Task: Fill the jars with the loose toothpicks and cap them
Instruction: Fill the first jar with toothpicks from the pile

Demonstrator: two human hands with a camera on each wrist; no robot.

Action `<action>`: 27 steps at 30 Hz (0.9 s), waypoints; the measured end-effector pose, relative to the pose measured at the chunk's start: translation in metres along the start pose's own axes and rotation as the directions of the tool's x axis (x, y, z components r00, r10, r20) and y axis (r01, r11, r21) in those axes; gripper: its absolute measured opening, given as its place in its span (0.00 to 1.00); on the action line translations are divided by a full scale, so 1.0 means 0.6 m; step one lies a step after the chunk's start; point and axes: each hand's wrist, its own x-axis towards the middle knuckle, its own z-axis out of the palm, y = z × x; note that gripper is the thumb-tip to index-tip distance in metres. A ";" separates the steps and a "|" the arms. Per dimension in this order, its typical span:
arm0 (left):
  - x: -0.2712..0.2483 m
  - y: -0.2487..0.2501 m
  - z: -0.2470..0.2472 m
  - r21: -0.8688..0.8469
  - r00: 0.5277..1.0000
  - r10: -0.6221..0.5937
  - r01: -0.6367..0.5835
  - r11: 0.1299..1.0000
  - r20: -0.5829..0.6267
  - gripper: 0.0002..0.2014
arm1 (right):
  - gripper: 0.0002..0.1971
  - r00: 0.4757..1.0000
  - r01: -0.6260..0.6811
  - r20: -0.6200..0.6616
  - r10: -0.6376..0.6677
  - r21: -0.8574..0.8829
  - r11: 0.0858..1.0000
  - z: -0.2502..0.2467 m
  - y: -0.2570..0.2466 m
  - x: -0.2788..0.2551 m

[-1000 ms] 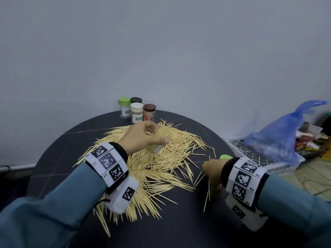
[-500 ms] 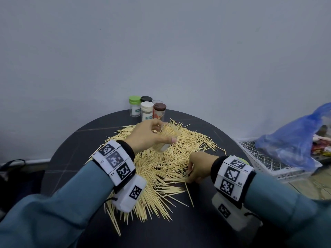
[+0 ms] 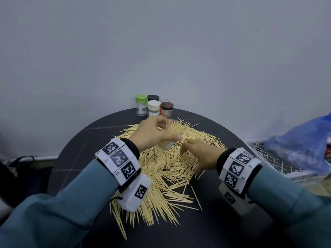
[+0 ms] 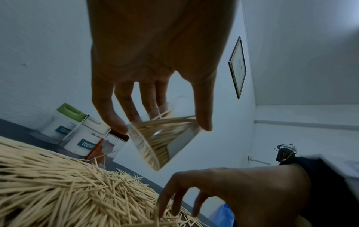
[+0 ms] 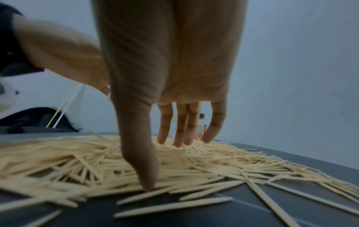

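My left hand (image 3: 152, 135) grips a clear jar (image 4: 165, 138), tilted above the worktop (image 3: 75, 158) and partly filled. My right hand (image 3: 198, 154), fingers spread and empty, touches the loose toothpicks (image 3: 161, 185); most remain. Four capped jars (image 3: 154, 107) stand behind.

Teal label on the white-capped jar (image 4: 85, 138) reads a cut-off "TOOTH", the green-capped jar (image 4: 62, 121) shows just "TOOT", and the left wristband (image 3: 118, 160) carries "L7" beside its square markers.
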 end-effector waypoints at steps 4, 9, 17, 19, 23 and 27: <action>0.003 -0.004 0.003 0.001 1.000 -0.005 0.005 1.000 -0.005 0.31 | 0.34 0.995 0.090 -0.030 -0.095 -0.125 0.988 0.008 -0.012 0.005; 0.007 -0.006 0.007 -0.007 1.000 -0.015 0.015 1.000 0.003 0.31 | 0.23 0.992 0.111 -0.043 -0.122 -0.202 0.973 0.001 -0.014 0.007; 0.007 -0.006 0.010 -0.005 1.000 -0.028 0.028 1.000 0.014 0.29 | 0.18 0.980 0.183 -0.029 -0.196 -0.248 0.951 0.010 -0.005 0.016; 0.007 -0.006 0.010 -0.005 0.999 -0.030 0.030 1.000 0.015 0.29 | 0.16 0.976 0.203 -0.036 -0.216 -0.218 0.955 0.011 -0.003 0.018; 0.007 -0.006 0.010 0.007 0.999 -0.032 0.032 0.999 0.020 0.31 | 0.15 0.979 0.203 0.002 -0.205 -0.145 0.968 0.012 -0.003 0.019; 0.008 -0.008 0.011 0.013 0.999 -0.026 0.025 1.000 0.022 0.31 | 0.16 0.983 0.184 0.048 -0.180 -0.103 0.978 0.011 -0.006 0.019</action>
